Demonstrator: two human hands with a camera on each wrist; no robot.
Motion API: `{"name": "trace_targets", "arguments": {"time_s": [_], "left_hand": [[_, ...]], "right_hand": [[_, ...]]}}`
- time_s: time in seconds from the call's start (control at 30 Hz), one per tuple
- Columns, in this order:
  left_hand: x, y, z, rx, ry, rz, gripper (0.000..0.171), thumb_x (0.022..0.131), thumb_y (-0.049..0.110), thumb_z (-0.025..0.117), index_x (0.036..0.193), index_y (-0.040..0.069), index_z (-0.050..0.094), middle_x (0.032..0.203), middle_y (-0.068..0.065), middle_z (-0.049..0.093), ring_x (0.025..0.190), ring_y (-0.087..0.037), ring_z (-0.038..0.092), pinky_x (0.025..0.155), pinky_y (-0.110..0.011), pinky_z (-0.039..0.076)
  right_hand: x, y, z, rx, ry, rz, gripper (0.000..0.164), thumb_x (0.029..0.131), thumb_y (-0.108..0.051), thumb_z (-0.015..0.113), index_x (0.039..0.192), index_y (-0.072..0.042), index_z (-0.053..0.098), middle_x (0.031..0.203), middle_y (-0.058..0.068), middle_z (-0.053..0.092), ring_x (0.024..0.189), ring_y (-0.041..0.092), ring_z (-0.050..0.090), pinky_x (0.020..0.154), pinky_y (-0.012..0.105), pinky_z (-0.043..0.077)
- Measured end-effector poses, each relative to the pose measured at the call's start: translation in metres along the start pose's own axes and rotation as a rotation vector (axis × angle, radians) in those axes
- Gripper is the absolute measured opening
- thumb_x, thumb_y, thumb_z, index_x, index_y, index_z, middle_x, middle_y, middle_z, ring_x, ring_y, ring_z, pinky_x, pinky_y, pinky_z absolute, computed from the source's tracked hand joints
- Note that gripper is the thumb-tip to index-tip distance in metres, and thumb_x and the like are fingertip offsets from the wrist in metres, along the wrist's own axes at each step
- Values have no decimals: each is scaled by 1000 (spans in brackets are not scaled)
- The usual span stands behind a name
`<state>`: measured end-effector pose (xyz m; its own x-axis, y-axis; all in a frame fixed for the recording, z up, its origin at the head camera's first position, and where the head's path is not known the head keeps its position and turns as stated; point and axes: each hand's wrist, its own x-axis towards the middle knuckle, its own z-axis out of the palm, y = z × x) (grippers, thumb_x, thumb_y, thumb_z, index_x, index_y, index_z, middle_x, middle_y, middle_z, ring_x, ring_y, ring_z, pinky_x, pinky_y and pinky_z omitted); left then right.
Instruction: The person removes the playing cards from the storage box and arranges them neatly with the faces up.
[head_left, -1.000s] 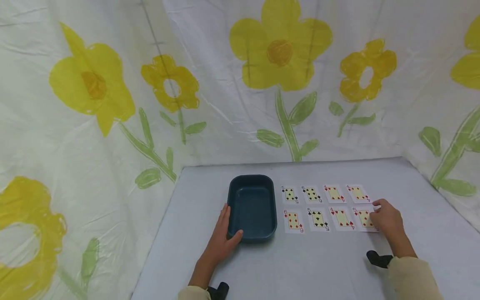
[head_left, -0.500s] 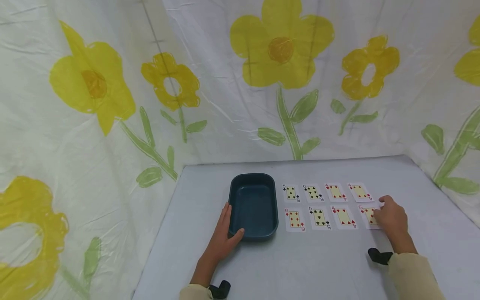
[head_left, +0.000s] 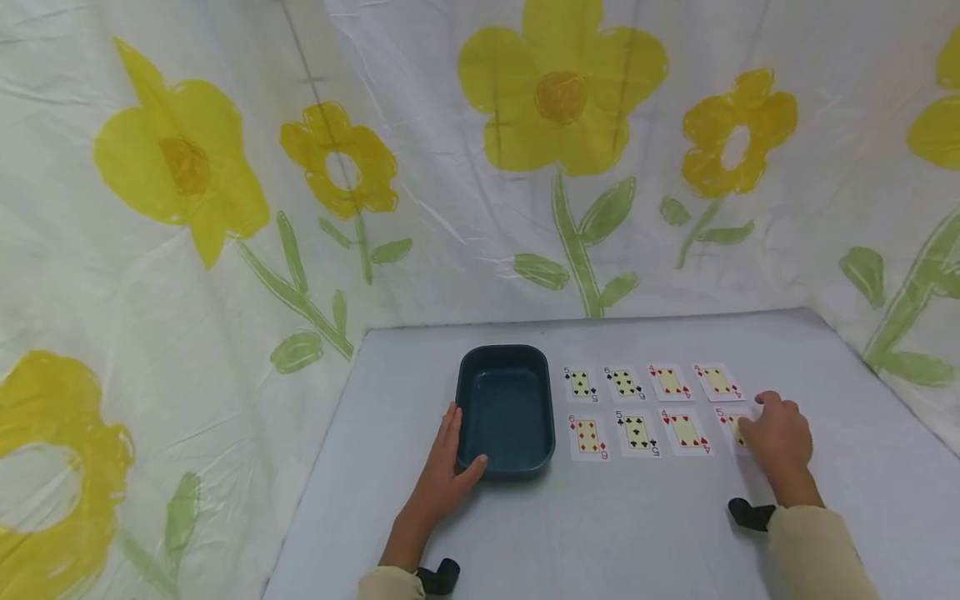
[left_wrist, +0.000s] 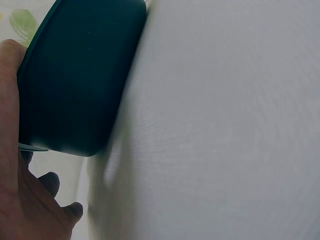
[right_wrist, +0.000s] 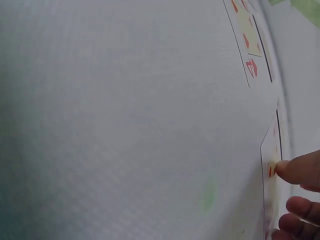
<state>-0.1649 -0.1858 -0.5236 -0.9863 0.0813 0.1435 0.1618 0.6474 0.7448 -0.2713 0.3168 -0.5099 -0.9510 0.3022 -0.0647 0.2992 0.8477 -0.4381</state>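
My left hand (head_left: 438, 482) rests against the near left corner of a dark blue rectangular tray (head_left: 551, 417). Its straight fingers lie along the left side and the thumb touches the front rim. From the left wrist, the tray's outer wall (left_wrist: 80, 80) shows beside that hand (left_wrist: 37, 210). At the right end of the front row, my right hand (head_left: 782, 437) pinches a red five playing card (head_left: 731, 423), covering its right part. In the right wrist view the thumb (right_wrist: 300, 170) presses on the face of this card (right_wrist: 270, 160), with the other fingers at its edge.
Several playing cards lie face up in two rows right of the tray, among them a red six (head_left: 589, 437), a black five (head_left: 637, 433) and a red four (head_left: 686, 431). A flower-printed white curtain (head_left: 442, 283) hangs behind the white table (head_left: 600, 533).
My right hand has drawn the red five slightly to the right, opening a gap beside the red four, and now stays there. The left hand and tray have not moved.
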Motion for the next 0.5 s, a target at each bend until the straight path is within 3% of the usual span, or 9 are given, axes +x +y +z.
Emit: {"name": "trace_targets", "arguments": {"time_s": [0.23,0.5], "left_hand": [[-3,1,0,11,-9,-14,85,98,35,62,162,9,12,168,-2,4,152,-25,8,116,-58,19],[-2,0,-3,19,-12,-9,85,98,38,61,162,10,12,168,-1,3,152,-26,8,115,-60,18]], "right_hand": [[-9,7,9,1,9,-84,26,92,-6,56,104,15,62,86,26,60,72,36,53,60,44,43],[-12,0,11,36,-9,-67,31,93,-12,54,110,13,62,93,28,55,80,39,49,63,45,41]]}}
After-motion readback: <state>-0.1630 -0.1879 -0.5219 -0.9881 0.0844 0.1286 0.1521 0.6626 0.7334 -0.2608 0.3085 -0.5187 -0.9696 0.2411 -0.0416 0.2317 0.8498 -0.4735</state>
